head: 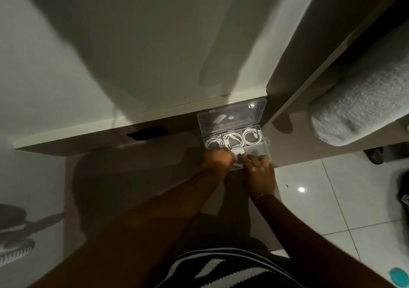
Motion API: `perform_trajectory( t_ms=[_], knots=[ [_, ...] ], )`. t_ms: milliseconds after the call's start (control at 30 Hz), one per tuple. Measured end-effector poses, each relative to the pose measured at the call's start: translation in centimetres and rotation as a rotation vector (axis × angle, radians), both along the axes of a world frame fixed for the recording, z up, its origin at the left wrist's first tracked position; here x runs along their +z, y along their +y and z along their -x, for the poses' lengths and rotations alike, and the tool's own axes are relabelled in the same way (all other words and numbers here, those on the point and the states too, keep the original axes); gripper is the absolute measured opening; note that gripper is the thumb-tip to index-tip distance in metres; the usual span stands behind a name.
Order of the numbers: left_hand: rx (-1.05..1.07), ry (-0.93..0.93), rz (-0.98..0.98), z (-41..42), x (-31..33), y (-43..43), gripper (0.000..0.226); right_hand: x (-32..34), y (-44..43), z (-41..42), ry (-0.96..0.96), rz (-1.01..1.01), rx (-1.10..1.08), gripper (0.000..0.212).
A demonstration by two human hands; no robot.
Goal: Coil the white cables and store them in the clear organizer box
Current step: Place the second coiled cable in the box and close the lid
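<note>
The clear organizer box [264, 144] lies on a brown surface against the wall, its lid [232, 116] propped open. Each of the three far compartments holds a coiled white cable: left [214, 142], middle [232, 140], right [252, 136]. A fourth white cable [237, 151] sits in the near middle compartment, between my hands. My left hand [218, 159] is closed over the box's near left part, fingers on that cable. At the near right side, my right hand [260, 172] pinches the same cable. The near right compartment [256, 149] looks bare.
A dark flat device [147, 133] lies on the brown surface [132, 166] to the left of the box. A grey padded chair [358, 108] stands at the right over white floor tiles [321, 199]. The wall rises right behind the box.
</note>
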State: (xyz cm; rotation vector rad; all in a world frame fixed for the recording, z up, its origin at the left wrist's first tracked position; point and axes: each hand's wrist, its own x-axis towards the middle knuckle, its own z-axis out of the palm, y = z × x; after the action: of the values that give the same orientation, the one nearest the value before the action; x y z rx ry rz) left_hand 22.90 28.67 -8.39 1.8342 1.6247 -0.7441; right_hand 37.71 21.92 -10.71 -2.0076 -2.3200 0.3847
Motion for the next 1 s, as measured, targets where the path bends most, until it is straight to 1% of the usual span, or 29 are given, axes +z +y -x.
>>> perform_trajectory(
  t_ms=[67,133,267,367,433,567,700,767,833,900,933,1000],
  knots=[
    [-0.012,-0.005,-0.032,0.1,0.1,-0.3,0.035,0.1,-0.2,0.0,-0.072,0.024,0.006,0.048],
    [-0.011,-0.027,-0.082,0.3,0.3,-0.9,0.033,0.1,0.0,-0.3,-0.084,0.005,-0.011,0.048],
    [-0.023,-0.039,-0.185,0.3,0.4,-2.1,0.035,-0.3,1.0,-0.6,-0.118,-0.088,0.023,0.036],
    [0.013,-0.018,-0.182,-0.2,1.1,-2.1,0.034,-0.4,1.4,-0.5,-0.139,-0.099,0.088,0.030],
    [0.051,-0.043,-0.197,-0.3,1.4,-2.1,0.033,-0.4,1.6,-0.3,-0.158,-0.097,0.090,0.028],
    [0.075,-0.081,-0.252,-0.3,1.3,-2.4,0.032,-0.2,1.9,0.2,-0.178,-0.078,0.066,0.028],
    [0.001,-0.039,-0.139,-0.7,1.0,-1.6,0.029,0.0,1.4,0.5,-0.164,0.031,0.031,0.039],
    [0.003,-0.079,-0.164,-0.1,1.0,-1.2,0.030,-0.3,1.1,0.0,-0.098,0.082,0.009,0.043],
    [0.045,-0.144,-0.296,1.3,1.2,-1.4,0.032,-0.4,0.8,-0.5,0.045,0.120,-0.064,0.043],
    [0.118,-0.212,-0.552,3.1,1.4,-2.1,0.035,-0.3,1.0,-0.7,0.249,0.163,-0.222,0.041],
    [0.158,-0.247,-0.702,3.9,1.6,-2.5,0.036,-0.2,1.1,-0.8,0.307,0.170,-0.283,0.042],
    [0.216,-0.263,-0.965,4.8,1.9,-2.8,0.041,0.0,1.4,-0.7,0.313,0.174,-0.309,0.042]
  ],
)
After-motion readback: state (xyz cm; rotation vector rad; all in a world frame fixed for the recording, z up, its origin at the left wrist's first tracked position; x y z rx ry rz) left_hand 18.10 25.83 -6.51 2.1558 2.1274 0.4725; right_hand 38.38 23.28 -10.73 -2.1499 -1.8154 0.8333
